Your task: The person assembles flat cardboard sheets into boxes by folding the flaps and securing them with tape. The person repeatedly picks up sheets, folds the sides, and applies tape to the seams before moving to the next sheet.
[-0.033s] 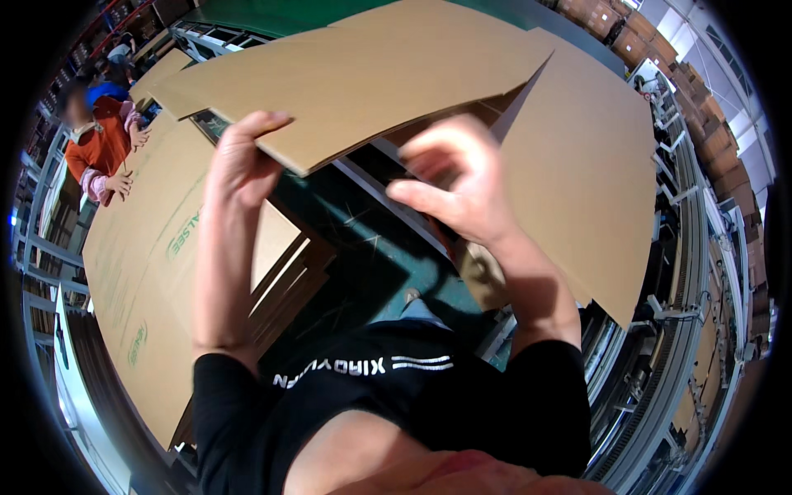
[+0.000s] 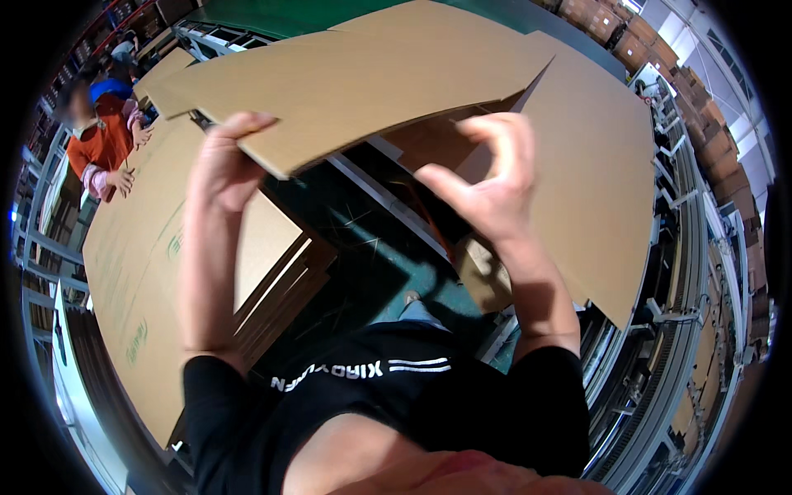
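Placing everything off the printed stack [image 2: 136, 272], left to right. At its far left edge we have a co-worker [image 2: 99, 148] in an orange top, both hands near the board. The stack itself: flat tan cardboard on top, green printed marks and streaks, layered edges showing on its right side.

Our left hand [image 2: 227, 165] is above the stack's far right part, closed on the near left corner of a sheet [image 2: 330, 91]. One digit shows on top, the rest goes round the edge; slight blur.

Sheet: raised, reaching from the stack's far end out to its right. Plain tan, smooth, thin pale cut edge at our corner, near edge bowed, underside shadowed brown. At its right end a dark gap narrows to a point.

Right of the stack, down below: green floor [image 2: 355, 247]. Farther right of it, our right hand [image 2: 499, 181], wide, thumb and fingers in a C beside the gap. Contact with cardboard: we can't tell.

Right of that, well apart from the stack: a flat tan panel [image 2: 594, 165]. We can't tell if it joins the sheet. Farthest right from the stack: metal rails [image 2: 685, 330], then brown boxes [image 2: 718, 132].
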The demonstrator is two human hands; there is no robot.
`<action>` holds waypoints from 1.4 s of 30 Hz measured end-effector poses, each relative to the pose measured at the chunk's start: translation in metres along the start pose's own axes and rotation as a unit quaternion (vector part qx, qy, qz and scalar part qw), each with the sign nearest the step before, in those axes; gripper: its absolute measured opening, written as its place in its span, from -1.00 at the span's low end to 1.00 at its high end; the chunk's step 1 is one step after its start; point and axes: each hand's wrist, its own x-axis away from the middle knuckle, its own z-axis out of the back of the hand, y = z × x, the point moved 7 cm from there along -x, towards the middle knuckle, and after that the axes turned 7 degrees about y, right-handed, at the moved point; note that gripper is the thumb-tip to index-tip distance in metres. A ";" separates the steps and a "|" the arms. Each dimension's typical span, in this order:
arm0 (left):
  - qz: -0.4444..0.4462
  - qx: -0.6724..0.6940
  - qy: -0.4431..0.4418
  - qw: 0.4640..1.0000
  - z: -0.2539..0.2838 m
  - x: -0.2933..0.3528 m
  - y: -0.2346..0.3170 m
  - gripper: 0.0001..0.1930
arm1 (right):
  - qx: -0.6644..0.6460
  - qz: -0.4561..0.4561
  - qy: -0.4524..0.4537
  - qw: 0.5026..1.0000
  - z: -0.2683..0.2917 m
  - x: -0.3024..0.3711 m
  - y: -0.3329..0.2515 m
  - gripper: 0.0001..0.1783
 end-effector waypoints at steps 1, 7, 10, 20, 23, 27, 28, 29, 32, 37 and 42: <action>0.015 -0.024 -0.061 0.998 0.010 0.004 0.022 -0.77 | 0.054 0.027 0.011 0.998 0.002 -0.001 0.003 -0.17; -0.156 -0.253 -0.290 0.909 -0.040 0.053 0.135 -0.63 | -0.072 0.160 0.015 0.984 -0.058 -0.029 -0.006 -0.76; -0.363 -0.509 -0.319 0.712 -0.084 0.003 0.151 -0.49 | -0.060 0.041 -0.009 0.997 -0.068 -0.063 0.008 -0.68; 0.176 0.064 0.214 0.959 0.102 -0.264 -0.323 -0.23 | -0.437 -0.584 0.064 0.681 -0.289 0.031 0.415 -0.60; 0.115 0.133 0.158 0.972 0.062 -0.293 -0.313 -0.53 | -0.389 -0.664 0.058 0.636 -0.360 0.122 0.499 -0.52; 0.027 -0.064 0.209 0.975 0.089 -0.310 -0.250 -0.67 | -0.254 -0.750 -0.101 0.602 -0.412 0.163 0.467 -0.34; 0.016 -0.093 0.212 0.973 0.089 -0.313 -0.232 -0.70 | -0.249 -0.730 -0.072 0.632 -0.413 0.168 0.467 -0.30; 0.053 -0.095 0.219 0.970 0.085 -0.309 -0.215 -0.74 | -0.238 -0.708 -0.039 0.663 -0.409 0.176 0.472 -0.26; 0.021 -0.097 0.178 0.979 0.065 -0.266 -0.146 -0.74 | -0.336 -0.763 0.057 0.550 -0.410 0.182 0.459 -0.15; 0.024 -0.109 0.184 0.977 0.088 -0.165 -0.060 -0.64 | -0.515 -0.692 0.081 0.499 -0.365 0.155 0.393 -0.40; 0.015 -0.128 0.324 0.937 0.240 -0.007 -0.022 -0.05 | -0.632 -0.626 0.015 0.457 -0.306 0.156 0.239 -0.35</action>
